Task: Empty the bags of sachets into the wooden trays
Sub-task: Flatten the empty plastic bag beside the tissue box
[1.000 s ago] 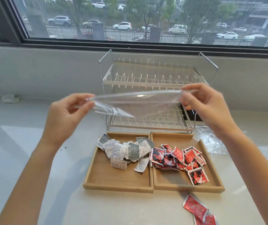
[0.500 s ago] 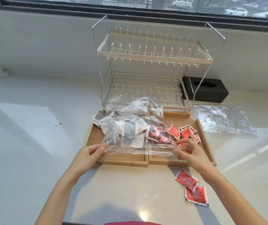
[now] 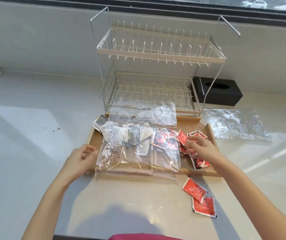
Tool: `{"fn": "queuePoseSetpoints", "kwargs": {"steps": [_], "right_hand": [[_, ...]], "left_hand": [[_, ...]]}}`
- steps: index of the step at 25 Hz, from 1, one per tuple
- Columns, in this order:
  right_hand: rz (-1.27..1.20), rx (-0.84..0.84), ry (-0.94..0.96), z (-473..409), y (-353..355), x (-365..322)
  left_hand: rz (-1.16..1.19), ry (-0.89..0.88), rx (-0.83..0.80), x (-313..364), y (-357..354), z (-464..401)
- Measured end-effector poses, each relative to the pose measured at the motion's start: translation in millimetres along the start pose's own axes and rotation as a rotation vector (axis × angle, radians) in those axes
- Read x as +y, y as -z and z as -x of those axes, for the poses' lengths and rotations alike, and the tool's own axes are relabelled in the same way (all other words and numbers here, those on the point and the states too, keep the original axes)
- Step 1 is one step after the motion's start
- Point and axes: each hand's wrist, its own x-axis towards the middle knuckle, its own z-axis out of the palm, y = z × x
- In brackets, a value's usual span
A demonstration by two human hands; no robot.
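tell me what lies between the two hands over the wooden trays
In the head view, an empty clear plastic bag lies over the sachets between the left hand and right hand.

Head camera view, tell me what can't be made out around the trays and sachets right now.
- Print on the white sachets: too small, blurred by the clear bag lying over them.
- Floor of the wooden trays: mostly covered by bag and sachets.
- Red sachets under the right hand: count hidden by the fingers.
- Left hand: whether it touches the bag's edge, unclear.
- Tissue box: partly behind the dish rack.
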Motion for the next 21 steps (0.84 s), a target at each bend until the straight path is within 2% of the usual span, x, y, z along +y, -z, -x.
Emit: {"fn": "queuePoseSetpoints", "kwargs": {"steps": [3,10,15,19,21], "right_hand": [[0.058,0.015,-0.007,-21.8,-1.2,-12.1],[0.030,0.041,-0.018,-45.3,-13.9,-24.3],[0.221,0.148,0.004,-45.0,-17.4,-16.1],[0.013,0.164,-0.013,-42.8,-17.8,-13.1],[-0.069,0.172,-0.005,-41.7,-13.9,-15.2]], "left_hand": [[0.024,0.046,0.126,13.7,-8.0,-28.4],[0.155,0.104,0.121,22.6,-27.9,-72.9],[0.186,0.047,0.051,26.5,-34.2,-64.2],[0.232,0.060,-0.075,31.3,-37.3,-51.8],[0.282,0.048,-0.076,32.5,-37.4,-48.5]]}}
